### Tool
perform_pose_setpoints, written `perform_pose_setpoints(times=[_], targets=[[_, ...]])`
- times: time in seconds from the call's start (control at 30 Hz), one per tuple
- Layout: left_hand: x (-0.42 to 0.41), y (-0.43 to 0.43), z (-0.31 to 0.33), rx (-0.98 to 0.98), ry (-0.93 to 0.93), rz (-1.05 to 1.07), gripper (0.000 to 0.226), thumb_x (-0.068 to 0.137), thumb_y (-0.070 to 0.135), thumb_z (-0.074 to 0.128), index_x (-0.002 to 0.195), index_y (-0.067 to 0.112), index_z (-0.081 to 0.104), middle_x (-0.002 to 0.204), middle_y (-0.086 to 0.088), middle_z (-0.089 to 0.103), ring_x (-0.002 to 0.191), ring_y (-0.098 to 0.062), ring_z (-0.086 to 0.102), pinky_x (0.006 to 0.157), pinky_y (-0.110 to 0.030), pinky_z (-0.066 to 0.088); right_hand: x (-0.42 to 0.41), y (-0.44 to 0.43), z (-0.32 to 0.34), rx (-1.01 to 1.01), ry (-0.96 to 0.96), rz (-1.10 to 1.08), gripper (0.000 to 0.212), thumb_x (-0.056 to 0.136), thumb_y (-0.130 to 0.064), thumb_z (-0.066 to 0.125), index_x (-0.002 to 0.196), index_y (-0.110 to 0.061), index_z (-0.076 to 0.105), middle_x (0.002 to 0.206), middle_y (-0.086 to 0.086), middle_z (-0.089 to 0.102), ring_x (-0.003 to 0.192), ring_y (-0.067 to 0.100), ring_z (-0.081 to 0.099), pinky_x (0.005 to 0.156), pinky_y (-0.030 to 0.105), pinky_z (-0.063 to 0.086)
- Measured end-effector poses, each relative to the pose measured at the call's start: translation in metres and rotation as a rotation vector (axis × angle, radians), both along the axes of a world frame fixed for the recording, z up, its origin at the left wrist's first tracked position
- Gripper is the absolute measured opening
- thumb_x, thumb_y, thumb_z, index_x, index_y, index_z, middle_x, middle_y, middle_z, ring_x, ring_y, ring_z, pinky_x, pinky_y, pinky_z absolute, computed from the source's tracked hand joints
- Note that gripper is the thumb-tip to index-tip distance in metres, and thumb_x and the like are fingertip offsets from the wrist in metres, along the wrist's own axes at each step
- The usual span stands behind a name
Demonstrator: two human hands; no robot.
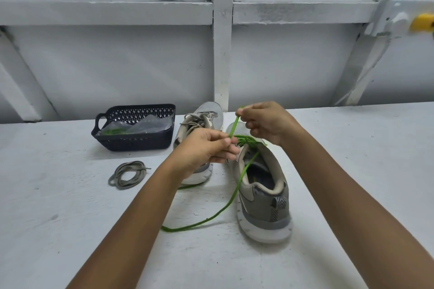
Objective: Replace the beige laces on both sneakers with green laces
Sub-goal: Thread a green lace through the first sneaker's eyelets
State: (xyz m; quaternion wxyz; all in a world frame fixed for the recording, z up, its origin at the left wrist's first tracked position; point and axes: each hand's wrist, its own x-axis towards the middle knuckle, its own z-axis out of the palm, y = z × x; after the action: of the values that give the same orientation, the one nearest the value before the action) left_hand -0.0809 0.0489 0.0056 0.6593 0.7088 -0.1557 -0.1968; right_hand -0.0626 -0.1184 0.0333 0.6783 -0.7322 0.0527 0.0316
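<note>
Two grey sneakers stand side by side on the white table. The right sneaker (261, 195) carries a green lace (232, 197) threaded over its front, with one long end trailing left across the table. My left hand (206, 148) and my right hand (263, 122) both pinch the other end of that lace, holding a short stretch taut above the shoe. The left sneaker (202, 122), partly hidden behind my left hand, has beige laces in it. A removed beige lace (128, 175) lies coiled on the table to the left.
A dark plastic basket (135, 129) stands at the back left, holding a clear bag with more green lace inside. A white panelled wall (220, 54) rises behind the table. A yellow object (422, 22) is fixed to the wall at the far right.
</note>
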Motion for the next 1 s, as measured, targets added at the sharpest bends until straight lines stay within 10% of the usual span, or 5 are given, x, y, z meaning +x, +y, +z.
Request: perform_pose_setpoints(times=[0.4, 0.7, 1.0], targets=[[0.008, -0.015, -0.017, -0.018, -0.089, 0.298, 0.021, 0.089, -0.001, 0.06, 0.109, 0.003, 0.064, 0.068, 0.001, 0.059, 0.055, -0.003, 0.052, 0.053, -0.014, 0.048, -0.028, -0.015, -0.03, -0.995, -0.128, -0.044, 0.05, 0.09, -0.045, 0.054, 0.071, 0.001, 0.066, 0.06, 0.008, 0.047, 0.053, 0.017, 0.043, 0.049, 0.026, 0.029], [0.005, -0.031, -0.03, 0.016, -0.123, 0.363, 0.017, 0.087, 0.0, 0.062, 0.08, 0.016, 0.06, 0.069, 0.0, 0.066, 0.062, -0.012, 0.063, 0.063, -0.029, 0.053, -0.037, -0.012, -0.049, -0.541, -0.119, -0.078, 0.03, 0.091, -0.023, 0.059, 0.067, -0.006, 0.066, 0.057, 0.001, 0.053, 0.052, 0.007, 0.044, 0.042, 0.012, 0.031], [0.005, -0.036, -0.039, 0.024, -0.16, 0.406, 0.013, 0.088, 0.009, 0.063, 0.098, 0.003, 0.069, 0.067, 0.002, 0.065, 0.061, -0.008, 0.059, 0.069, -0.031, 0.052, -0.038, -0.012, -0.055, -0.374, -0.152, -0.075, 0.023, 0.09, -0.021, 0.061, 0.069, -0.015, 0.068, 0.059, -0.009, 0.061, 0.048, -0.01, 0.052, 0.047, 0.005, 0.038]])
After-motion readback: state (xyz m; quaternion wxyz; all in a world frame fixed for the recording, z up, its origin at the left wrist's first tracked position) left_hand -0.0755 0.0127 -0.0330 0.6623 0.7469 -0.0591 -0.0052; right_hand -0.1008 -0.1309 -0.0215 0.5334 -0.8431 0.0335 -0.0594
